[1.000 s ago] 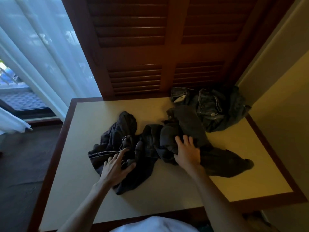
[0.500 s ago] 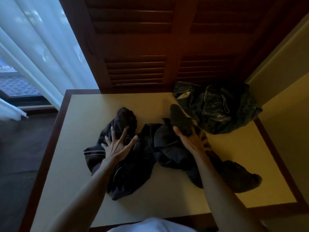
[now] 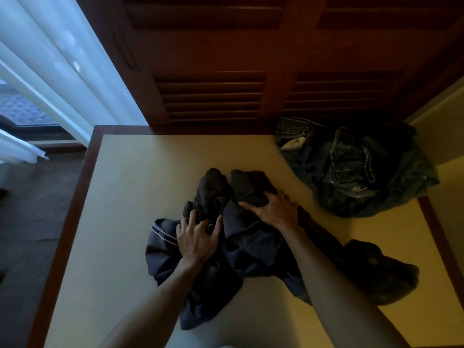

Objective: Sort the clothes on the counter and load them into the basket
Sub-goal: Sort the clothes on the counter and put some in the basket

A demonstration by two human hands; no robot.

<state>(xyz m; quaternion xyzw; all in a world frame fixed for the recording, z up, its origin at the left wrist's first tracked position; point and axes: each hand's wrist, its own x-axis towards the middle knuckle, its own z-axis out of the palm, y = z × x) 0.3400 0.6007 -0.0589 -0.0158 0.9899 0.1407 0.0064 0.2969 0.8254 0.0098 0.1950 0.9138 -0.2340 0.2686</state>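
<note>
Since half a second ago both hands have bunched the dark clothes (image 3: 241, 247) inward; the far folds now sit closer together near the middle of the counter (image 3: 140, 172).

Head view: the left hand (image 3: 198, 237) has its fingers curled into the fabric beside a white-trimmed hem, and the right hand (image 3: 273, 209) grips a fold at the far side of the heap. A crumpled pair of jeans (image 3: 351, 169) sits apart at the far right corner. No basket in sight.

What I'd worry about: the long piece trailing to the near right could drag or slide off the edge if the heap gets lifted as one lump.
</note>
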